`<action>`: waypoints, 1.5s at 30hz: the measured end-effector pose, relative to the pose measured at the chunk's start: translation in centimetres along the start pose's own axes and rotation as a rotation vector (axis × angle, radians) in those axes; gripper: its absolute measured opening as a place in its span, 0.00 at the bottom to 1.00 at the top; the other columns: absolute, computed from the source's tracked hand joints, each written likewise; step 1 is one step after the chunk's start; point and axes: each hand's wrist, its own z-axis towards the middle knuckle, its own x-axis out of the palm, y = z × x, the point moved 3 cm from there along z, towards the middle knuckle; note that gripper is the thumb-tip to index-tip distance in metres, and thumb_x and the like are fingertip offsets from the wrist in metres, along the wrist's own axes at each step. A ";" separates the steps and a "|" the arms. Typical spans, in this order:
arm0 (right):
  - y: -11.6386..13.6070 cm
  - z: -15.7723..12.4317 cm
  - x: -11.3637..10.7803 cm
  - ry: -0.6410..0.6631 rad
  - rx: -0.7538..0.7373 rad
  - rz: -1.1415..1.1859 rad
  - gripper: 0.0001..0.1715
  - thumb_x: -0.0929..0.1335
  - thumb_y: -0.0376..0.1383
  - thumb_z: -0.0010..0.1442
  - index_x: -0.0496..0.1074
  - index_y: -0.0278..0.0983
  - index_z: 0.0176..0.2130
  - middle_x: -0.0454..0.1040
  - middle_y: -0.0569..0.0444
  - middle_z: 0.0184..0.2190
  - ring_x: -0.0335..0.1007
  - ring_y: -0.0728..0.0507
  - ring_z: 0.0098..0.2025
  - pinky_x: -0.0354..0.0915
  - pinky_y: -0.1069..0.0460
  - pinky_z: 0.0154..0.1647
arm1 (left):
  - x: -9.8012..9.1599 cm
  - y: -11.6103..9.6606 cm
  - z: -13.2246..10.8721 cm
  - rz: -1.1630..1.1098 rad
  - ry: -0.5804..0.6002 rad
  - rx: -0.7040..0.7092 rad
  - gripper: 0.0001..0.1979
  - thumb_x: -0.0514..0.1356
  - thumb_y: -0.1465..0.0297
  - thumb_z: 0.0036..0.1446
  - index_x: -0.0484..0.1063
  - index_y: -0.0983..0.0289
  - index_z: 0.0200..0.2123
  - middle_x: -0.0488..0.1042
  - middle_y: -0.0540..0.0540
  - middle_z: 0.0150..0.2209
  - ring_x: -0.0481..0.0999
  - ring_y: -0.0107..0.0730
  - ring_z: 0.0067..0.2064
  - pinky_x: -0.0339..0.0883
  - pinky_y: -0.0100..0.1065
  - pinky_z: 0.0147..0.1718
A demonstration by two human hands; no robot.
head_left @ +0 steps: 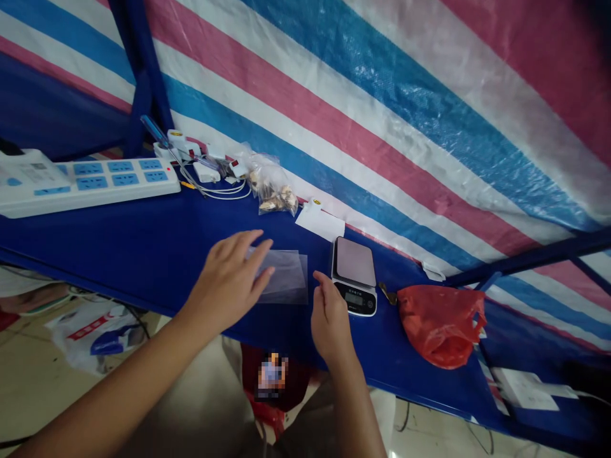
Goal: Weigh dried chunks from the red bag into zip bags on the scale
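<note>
My left hand (226,280) is open, its fingers spread above the left part of some flat clear plastic bags (289,277) on the blue table. It partly covers them, and I cannot tell whether it touches them. My right hand (330,318) is just right of the bags, beside a digital kitchen scale (356,262). One finger extends toward the upper left; the other fingers are mostly hidden, and nothing shows in this hand. The scale has a flat platform and a dark display panel, with nothing on the platform.
A red plastic bag (442,324) lies right of the scale, with a small metallic object (387,293) between them. Behind are a white paper (321,221), a clear bag of brownish pieces (277,197), cables and a screwdriver (153,129). A power strip (95,181) is at left.
</note>
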 end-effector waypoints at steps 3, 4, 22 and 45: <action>-1.1 -1.3 1.8 0.014 -0.017 -0.028 0.29 0.56 0.38 0.71 0.63 0.29 0.65 0.67 0.39 0.64 0.62 0.39 0.67 0.61 0.40 0.66 | 2.2 -0.9 -0.7 0.004 0.138 0.133 0.27 0.47 0.58 0.70 0.62 0.66 0.66 0.56 0.66 0.70 0.54 0.56 0.71 0.42 0.61 0.68; -1.5 -1.6 2.3 0.016 -0.049 -0.054 0.29 0.55 0.36 0.71 0.62 0.28 0.66 0.64 0.38 0.65 0.58 0.39 0.69 0.60 0.39 0.68 | 3.0 -0.7 -1.0 0.000 0.181 0.148 0.29 0.47 0.57 0.70 0.61 0.66 0.67 0.55 0.66 0.70 0.53 0.56 0.71 0.40 0.62 0.68; -2.9 -1.3 3.6 -0.150 -0.120 -0.186 0.29 0.56 0.33 0.71 0.57 0.27 0.68 0.63 0.36 0.65 0.60 0.38 0.68 0.65 0.40 0.65 | 4.1 2.6 -1.3 -0.135 0.269 0.251 0.33 0.50 0.52 0.68 0.52 0.58 0.71 0.44 0.60 0.74 0.45 0.52 0.74 0.46 0.55 0.70; 1.8 5.4 7.1 0.165 -0.284 -0.448 0.44 0.56 0.55 0.71 0.54 0.24 0.70 0.48 0.33 0.72 0.38 0.32 0.75 0.37 0.33 0.73 | 4.0 2.3 -1.0 -0.099 0.357 0.281 0.31 0.50 0.52 0.67 0.56 0.53 0.70 0.48 0.57 0.73 0.47 0.54 0.74 0.40 0.57 0.70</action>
